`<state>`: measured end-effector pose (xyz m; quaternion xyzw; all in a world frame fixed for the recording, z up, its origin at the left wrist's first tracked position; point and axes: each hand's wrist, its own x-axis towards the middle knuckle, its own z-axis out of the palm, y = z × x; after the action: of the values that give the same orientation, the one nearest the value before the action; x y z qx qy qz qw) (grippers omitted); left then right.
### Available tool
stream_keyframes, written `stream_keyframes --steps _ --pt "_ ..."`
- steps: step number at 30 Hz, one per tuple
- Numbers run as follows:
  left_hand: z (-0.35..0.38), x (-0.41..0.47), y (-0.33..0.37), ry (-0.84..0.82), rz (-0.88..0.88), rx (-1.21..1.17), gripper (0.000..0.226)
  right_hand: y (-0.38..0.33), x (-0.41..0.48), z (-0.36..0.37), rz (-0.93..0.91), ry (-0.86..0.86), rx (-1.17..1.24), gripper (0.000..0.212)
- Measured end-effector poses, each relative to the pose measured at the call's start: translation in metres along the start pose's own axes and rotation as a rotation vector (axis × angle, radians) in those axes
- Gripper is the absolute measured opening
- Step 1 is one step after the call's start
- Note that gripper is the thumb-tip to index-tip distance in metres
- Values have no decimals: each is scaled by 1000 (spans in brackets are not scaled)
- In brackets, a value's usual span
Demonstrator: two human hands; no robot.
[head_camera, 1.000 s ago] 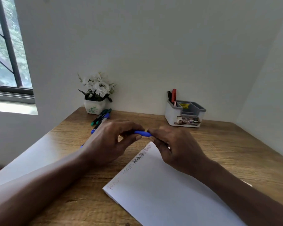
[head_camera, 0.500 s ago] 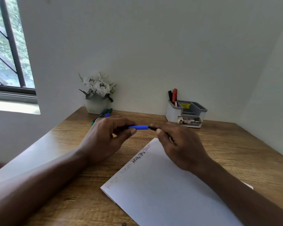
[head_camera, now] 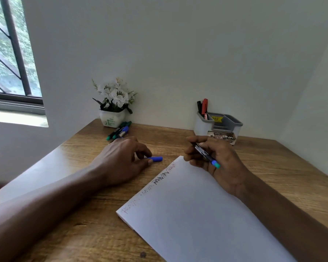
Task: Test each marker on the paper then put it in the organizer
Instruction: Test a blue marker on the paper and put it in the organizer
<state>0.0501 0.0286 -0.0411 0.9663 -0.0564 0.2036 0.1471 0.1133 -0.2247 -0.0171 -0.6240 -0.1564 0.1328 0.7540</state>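
Marker (head_camera: 204,153) uncapped since last look: R hand (head_camera: 222,164) grips barrel mid-frame, L hand (head_camera: 121,161) pinches blue cap (head_camera: 156,159). Next: test on paper (head_camera: 197,214).

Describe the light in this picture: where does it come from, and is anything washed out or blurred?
Head view: daylight enters by the window at upper left; the sill is washed out; pale glare covers the wooden desk on the left; the label on the organizer is blurred.

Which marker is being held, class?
The black-barrelled marker in the right hand; loose markers lie beside the flowerpot, stored markers stand in the organizer; the left hand holds only its cap.
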Motion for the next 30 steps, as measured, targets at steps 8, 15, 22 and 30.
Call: stream_keyframes --steps 8,15,22,30 --pt "1 -4 3 -39 -58 -30 78 10 4 1 -205 -1 -275 30" --pt "-2 -4 16 -286 -128 47 111 13 2 4 -219 -81 -441 30" --pt "-2 0 15 -367 -133 77 110 14 5 7 -106 -87 -532 12" --pt "-5 1 19 -407 -142 84 105 16 13 9 -125 -58 -587 12"
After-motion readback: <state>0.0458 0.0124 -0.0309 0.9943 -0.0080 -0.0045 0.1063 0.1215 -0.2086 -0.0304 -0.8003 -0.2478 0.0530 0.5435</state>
